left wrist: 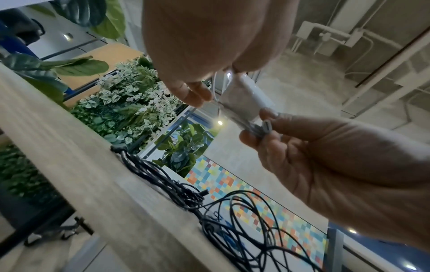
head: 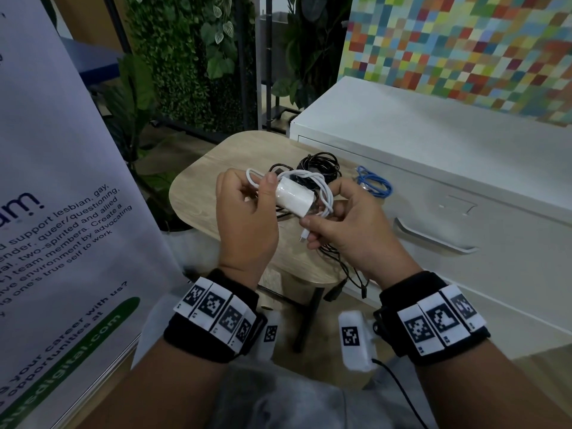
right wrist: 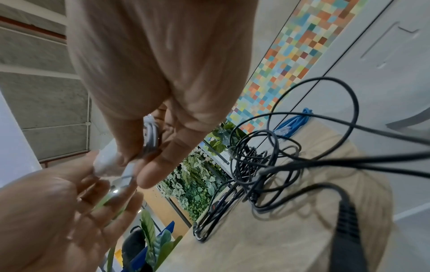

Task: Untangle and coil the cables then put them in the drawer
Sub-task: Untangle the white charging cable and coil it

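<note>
Head view: your left hand (head: 244, 212) and right hand (head: 349, 224) hold a white charger block (head: 294, 195) above the desk (head: 198, 193), fingers of both curled round it and its white cable (head: 323, 188). Black cables (head: 318, 167) and a blue cable (head: 373, 181) lie on the desk beside the closed drawer (head: 464, 218). Left wrist view: black cables (left wrist: 232, 217) sprawl tangled on the desk. Right wrist view: your right thumb and fingers (right wrist: 151, 171) pinch white cable loops (right wrist: 151, 136).
</note>
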